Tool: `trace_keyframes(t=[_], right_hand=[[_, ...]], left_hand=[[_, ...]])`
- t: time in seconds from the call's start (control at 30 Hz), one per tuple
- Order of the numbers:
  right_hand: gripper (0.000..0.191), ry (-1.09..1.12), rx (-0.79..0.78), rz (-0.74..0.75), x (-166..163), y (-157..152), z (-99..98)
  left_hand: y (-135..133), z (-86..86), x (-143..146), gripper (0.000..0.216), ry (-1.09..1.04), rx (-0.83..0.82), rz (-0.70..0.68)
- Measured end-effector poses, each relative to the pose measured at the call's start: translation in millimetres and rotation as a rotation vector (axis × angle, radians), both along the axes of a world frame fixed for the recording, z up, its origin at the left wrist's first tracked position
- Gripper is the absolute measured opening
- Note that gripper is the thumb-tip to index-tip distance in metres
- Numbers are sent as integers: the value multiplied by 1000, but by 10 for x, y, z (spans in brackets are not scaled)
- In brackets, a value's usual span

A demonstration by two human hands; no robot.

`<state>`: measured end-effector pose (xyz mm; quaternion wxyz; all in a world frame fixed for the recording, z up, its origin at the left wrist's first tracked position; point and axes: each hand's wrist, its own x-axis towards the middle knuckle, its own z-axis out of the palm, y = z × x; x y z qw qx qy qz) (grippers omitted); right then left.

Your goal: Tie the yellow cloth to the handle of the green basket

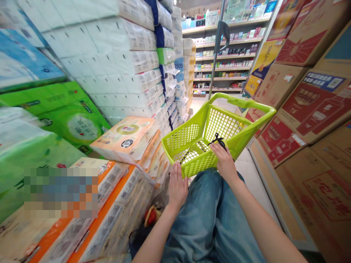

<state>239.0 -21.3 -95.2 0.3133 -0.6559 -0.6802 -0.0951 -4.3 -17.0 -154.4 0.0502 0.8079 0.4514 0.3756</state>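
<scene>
A lime-green shopping basket [196, 167] with perforated walls and a long raised handle [256, 106] stands tilted in front of my knees. My right hand [226, 162] lies over its near rim, fingers bent over the edge; the thumb is hidden. At those fingertips is a black strap or cord [218, 140] tied in a bow. My left hand [177, 188] is at the basket's near left corner, fingers stretched out against the outside and holding nothing I can see. Inside the basket, a dark cord-like strip shows on the floor.
Stacked tissue packs [123, 67] rise on the left, with orange-and-white packs [123, 137] close beside my left arm. Cardboard cartons [309, 106] line the right. Behind the basket stand a metal pole [214, 69] and stocked shelves [227, 67].
</scene>
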Motion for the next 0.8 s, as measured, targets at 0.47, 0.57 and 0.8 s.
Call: trace_keyframes(t=[0.47, 0.57, 0.8], right_hand=[[57, 51, -106, 138, -1376, -125, -53], [63, 48, -87, 182, -1277, -127, -82], [72, -84, -67, 294, -752, -79, -38]], left_hand=[[12, -45, -16, 73, 22, -10, -20], [15, -48, -15, 72, 27, -8, -8], [1, -10, 10, 71, 44, 10, 20]])
